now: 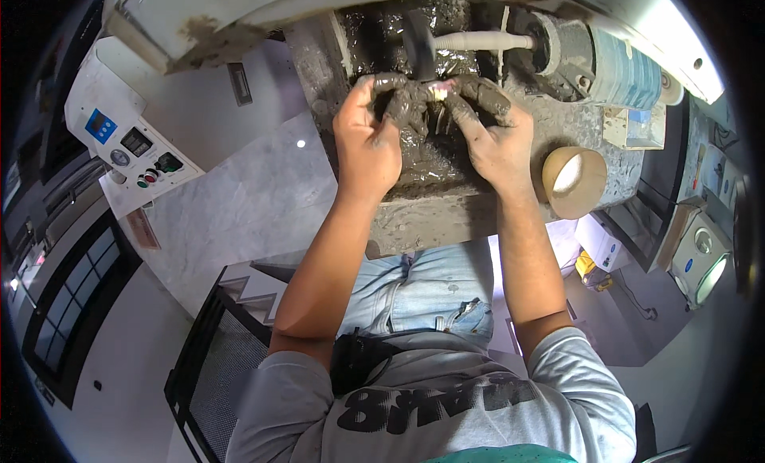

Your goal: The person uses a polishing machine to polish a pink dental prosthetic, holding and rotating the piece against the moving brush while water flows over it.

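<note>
Grey wet slurry coats the fingers of both hands. My left hand (368, 140) and my right hand (498, 136) meet at the front of a dark wheel (418, 45). Between their fingertips they pinch a small pink and whitish piece (438, 89), mostly hidden by fingers, its kind not clear. The piece is at the wheel's near edge; whether it touches cannot be told. A pale tapered spindle (486, 41) carries the wheel and runs right to a blue motor (625, 68). Beneath my hands lies a slurry-covered trough (434, 176).
A tan bowl (594, 190) with whitish contents stands right of my right wrist. A pale hood (239, 29) overhangs the far side, with a bright lamp (685, 33) at right. A white control box (135, 144) stands left. A small clear box (637, 128) sits beyond the bowl.
</note>
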A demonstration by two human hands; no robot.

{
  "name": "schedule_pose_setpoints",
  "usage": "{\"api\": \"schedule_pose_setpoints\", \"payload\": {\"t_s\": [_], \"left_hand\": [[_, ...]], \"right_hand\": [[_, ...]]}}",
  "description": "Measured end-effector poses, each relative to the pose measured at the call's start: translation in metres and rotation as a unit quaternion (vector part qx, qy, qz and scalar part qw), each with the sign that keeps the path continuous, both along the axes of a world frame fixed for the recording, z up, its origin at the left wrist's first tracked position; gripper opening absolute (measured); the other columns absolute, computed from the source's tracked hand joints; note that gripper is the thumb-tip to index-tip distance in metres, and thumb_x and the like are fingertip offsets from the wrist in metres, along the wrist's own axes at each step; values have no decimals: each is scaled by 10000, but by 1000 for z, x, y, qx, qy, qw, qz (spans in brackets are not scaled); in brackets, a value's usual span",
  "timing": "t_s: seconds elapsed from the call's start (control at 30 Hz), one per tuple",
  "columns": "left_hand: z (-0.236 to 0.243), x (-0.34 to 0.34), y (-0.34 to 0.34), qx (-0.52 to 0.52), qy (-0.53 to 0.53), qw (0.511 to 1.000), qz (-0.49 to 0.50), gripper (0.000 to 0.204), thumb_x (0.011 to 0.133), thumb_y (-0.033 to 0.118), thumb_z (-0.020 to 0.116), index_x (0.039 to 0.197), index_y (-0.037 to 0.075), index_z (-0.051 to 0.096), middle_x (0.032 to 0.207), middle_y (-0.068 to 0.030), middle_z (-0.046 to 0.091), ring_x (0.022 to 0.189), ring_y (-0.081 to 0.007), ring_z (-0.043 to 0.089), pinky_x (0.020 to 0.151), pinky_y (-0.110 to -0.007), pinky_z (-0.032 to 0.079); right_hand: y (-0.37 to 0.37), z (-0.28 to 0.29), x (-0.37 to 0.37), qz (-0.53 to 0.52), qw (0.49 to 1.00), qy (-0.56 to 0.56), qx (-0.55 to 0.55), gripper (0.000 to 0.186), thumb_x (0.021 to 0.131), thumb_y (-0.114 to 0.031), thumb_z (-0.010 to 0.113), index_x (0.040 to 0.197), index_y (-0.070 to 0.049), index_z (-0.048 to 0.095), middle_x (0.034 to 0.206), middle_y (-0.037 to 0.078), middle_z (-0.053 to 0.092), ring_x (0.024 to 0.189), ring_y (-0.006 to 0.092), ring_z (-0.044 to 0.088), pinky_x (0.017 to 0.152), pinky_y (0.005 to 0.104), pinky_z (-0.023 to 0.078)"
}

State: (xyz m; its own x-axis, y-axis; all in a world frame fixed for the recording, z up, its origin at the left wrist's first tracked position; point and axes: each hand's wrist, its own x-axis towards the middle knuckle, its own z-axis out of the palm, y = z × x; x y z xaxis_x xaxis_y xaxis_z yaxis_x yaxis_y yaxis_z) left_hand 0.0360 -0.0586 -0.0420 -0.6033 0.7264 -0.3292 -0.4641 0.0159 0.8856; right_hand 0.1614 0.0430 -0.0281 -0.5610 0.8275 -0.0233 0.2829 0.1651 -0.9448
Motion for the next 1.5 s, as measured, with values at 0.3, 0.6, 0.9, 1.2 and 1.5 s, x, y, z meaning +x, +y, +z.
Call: {"api": "schedule_pose_setpoints", "payload": {"t_s": [0.3, 0.6, 0.9, 1.2, 1.5], "left_hand": [[6, -1, 26, -20, -132, 986, 95, 399, 812, -147, 377, 1117, 2, 586, 947, -72, 670, 608, -54, 564, 493, -183, 438], [10, 12, 20, -10, -181, 975, 128, 459, 790, -151, 389, 1157, 56, 573, 965, -68, 647, 563, -51, 537, 399, -167, 381], [4, 19, 16, 50, -153, 981, 112, 470, 804, -196, 390, 1177, 38, 553, 1123, -78, 630, 997, -164, 639, 827, -269, 531], [0, 24, 16, 80, -184, 972, 122, 436, 823, -179, 416, 1171, 43, 556, 1102, -63, 630, 974, -159, 635, 856, -283, 517], [12, 21, 19, 33, -240, 963, 118, 427, 805, -196, 439, 1150, 23, 561, 1051, -44, 615, 918, -119, 597, 815, -258, 487]], "right_hand": [[6, 4, -13, 36, 994, -35, 96, 187, 801, -37, 688, 981, -4, 725, 914, 163, 707, 809, 302, 699, 728, 334, 532], [11, 19, -15, 48, 990, -65, 114, 173, 803, -24, 679, 970, 0, 717, 909, 172, 700, 806, 316, 696, 707, 350, 530], [9, 18, -12, 39, 994, -57, 86, 171, 817, -27, 684, 980, 10, 720, 929, 176, 704, 816, 313, 697, 730, 342, 536], [14, 22, -14, 58, 989, -78, 114, 177, 806, 5, 664, 973, 12, 722, 919, 175, 712, 822, 298, 706, 737, 340, 542], [13, 20, -15, 23, 995, -82, 55, 143, 832, -35, 685, 964, 3, 723, 907, 169, 711, 809, 277, 712, 724, 339, 537]]}}
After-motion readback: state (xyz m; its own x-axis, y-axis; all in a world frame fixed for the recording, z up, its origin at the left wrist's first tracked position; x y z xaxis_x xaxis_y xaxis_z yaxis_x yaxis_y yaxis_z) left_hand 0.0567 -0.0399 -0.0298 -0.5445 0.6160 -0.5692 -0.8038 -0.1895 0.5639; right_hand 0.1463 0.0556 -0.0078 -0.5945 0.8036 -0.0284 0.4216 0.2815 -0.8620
